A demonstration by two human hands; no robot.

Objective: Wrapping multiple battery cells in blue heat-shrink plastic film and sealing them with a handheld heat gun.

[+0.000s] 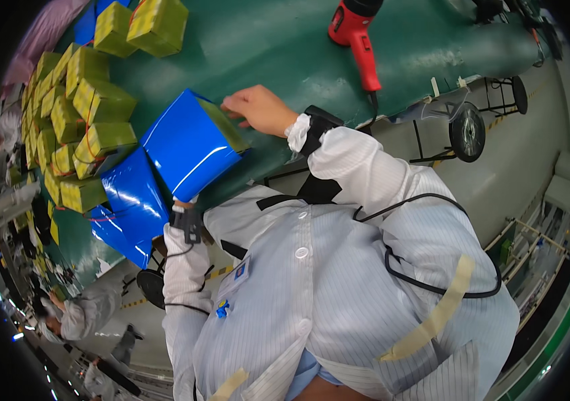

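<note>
A shiny blue film sleeve [188,147] lies on the green-topped table in front of me. It wraps a yellow-green block [226,127], whose end shows at the sleeve's right opening. My right hand [258,109] is beside that opening, fingers slightly bent and thumb apart, with nothing seen in it. At the sleeve's lower corner is my left hand [183,203]; the film hides its fingers, so its grip cannot be made out. More blue film sleeves [134,200] lie just left of the wrapped block, at the table's near edge.
Several yellow-green blocks [91,100] with red wires are grouped at the left. A red heat gun [364,57] lies at the far side, its cord running over the table edge. Black-wheeled stands [467,132] are at the right. Another person [84,311] works at lower left.
</note>
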